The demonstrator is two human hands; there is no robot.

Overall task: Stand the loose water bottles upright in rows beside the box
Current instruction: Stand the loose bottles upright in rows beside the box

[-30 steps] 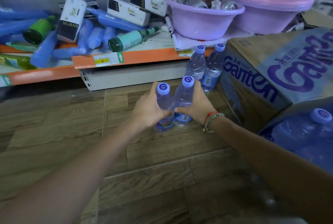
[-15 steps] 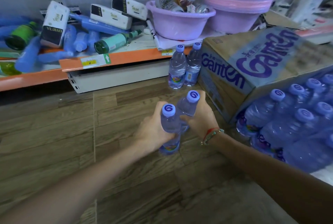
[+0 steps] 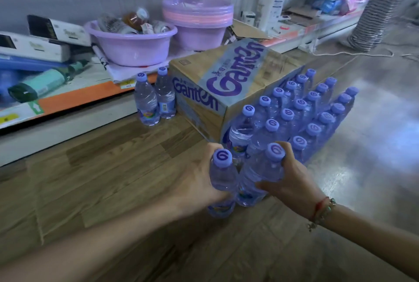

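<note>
My left hand (image 3: 197, 182) grips a clear water bottle with a purple cap (image 3: 223, 177), held upright. My right hand (image 3: 292, 182) grips a second bottle (image 3: 263, 175), tilted slightly and touching the first. Both sit at the near corner of the cardboard Ganten box (image 3: 217, 91). To the right of the box stand several rows of upright bottles (image 3: 303, 109). Two more bottles (image 3: 155, 98) stand upright at the box's far left end, against the shelf base.
A low orange-edged shelf (image 3: 74, 100) runs along the back with tissue boxes, a green bottle and purple basins (image 3: 131, 43). Wood-pattern floor (image 3: 102, 163) lies left of my hands. Shiny grey floor, a white cable and a ribbed duct (image 3: 371, 20) are at right.
Both hands have carried the two bottles away from the pair by the shelf, around to the box's near corner beside the rows. The view has swung right.
</note>
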